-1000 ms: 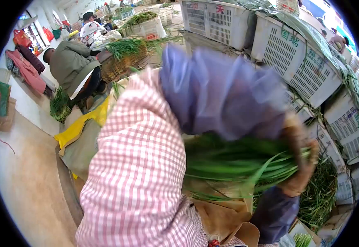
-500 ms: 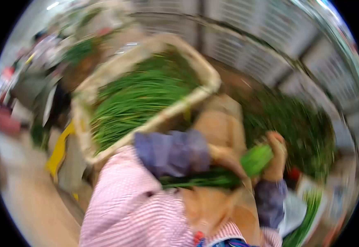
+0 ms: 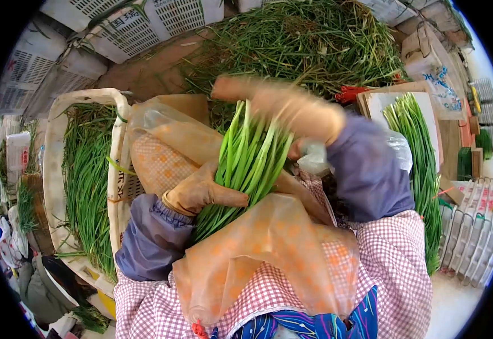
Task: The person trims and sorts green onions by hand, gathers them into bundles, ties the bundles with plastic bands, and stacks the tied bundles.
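Observation:
My left hand (image 3: 204, 189) is closed around the middle of a bunch of garlic chives (image 3: 252, 155). The pale stem ends fan out upward, and the green leaves run down over my lap, partly covered by an orange-patterned plastic apron (image 3: 269, 248). Smeared by motion, my right hand (image 3: 283, 107) passes across the top of the bunch, near the stem ends; its fingers are too blurred to judge. Both hands look gloved, with purple sleeve covers above them.
A white crate (image 3: 119, 113) of chives stands at my left. Loose chive scraps (image 3: 308, 39) lie heaped ahead. At right, more chives (image 3: 416, 141) lie along a white board (image 3: 379, 107), beside a red bundle (image 3: 351, 93). Stacked plastic crates (image 3: 173, 25) line the back.
My view has swung to the right, so the crate now sits at the left. The bunch has turned stem ends up in my left hand, and my right hand has come off its end.

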The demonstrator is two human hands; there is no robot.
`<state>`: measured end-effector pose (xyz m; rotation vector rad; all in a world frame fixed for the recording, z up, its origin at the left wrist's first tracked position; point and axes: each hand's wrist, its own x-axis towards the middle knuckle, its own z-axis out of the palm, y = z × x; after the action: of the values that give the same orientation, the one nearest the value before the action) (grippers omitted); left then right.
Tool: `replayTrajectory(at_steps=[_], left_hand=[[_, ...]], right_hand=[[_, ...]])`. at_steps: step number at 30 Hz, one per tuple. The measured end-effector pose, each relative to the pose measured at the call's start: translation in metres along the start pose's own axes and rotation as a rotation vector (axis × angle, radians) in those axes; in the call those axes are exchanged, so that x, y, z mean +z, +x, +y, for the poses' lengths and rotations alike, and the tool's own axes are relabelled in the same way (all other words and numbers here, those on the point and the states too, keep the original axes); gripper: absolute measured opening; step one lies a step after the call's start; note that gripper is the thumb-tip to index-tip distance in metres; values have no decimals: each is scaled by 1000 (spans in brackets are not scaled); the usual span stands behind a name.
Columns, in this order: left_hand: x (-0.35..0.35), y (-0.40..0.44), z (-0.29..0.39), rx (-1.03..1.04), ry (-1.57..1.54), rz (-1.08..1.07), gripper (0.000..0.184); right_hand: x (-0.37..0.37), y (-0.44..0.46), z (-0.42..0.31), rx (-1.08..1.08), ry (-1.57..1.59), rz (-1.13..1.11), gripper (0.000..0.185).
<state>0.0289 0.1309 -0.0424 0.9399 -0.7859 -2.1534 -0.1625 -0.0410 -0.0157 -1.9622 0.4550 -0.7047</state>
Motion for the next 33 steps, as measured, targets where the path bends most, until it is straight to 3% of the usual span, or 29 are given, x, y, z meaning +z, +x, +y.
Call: replayTrajectory(at_steps=[2, 3, 4, 6, 8, 10, 12, 18, 21, 24, 28, 29, 32, 33], left_hand=[[-2, 3, -6, 6, 22, 9, 67], [-3, -1, -8, 33, 12, 80, 68], [-5, -4, -11, 25, -3, 89, 68], [-10, -8, -12, -75, -136, 153, 67], [-10, -7, -17, -27, -160, 167, 64], [-4, -6, -16, 12, -235, 200, 61], [-2, -6, -18, 9, -244, 201, 57], [-5, -9, -26, 44, -290, 292, 55], [-7, -9, -29, 111, -388, 273, 56], [-10, -12, -27, 66, -512, 230, 60], [-9, -11, -22, 81, -519, 202, 65], [-7, -12, -20, 109, -483, 218, 63], [-4, -10, -22, 164, -454, 239, 62], [-5, -10, -21, 194, -457, 242, 62]], right_hand=[[36, -8, 5, 117, 85, -272, 65], [25, -9, 18, 79, 412, 18, 51], [6, -6, -9, 327, 411, 224, 49], [-9, -20, -6, 126, 168, 362, 39], [1, -30, -27, 229, 76, 296, 25], [15, -31, -34, -84, -353, 44, 19], [37, -33, -42, -94, -750, -66, 20], [68, -27, -26, 1, -1025, -146, 20], [67, -26, -17, -114, -1076, -101, 16], [38, -24, -38, 76, -104, -219, 9], [3, -33, -36, 25, 400, -163, 10], [-6, -33, -38, -10, 517, -106, 9], [-50, -36, -41, -227, 799, 350, 12], [-85, -43, -20, -115, 837, 507, 15]])
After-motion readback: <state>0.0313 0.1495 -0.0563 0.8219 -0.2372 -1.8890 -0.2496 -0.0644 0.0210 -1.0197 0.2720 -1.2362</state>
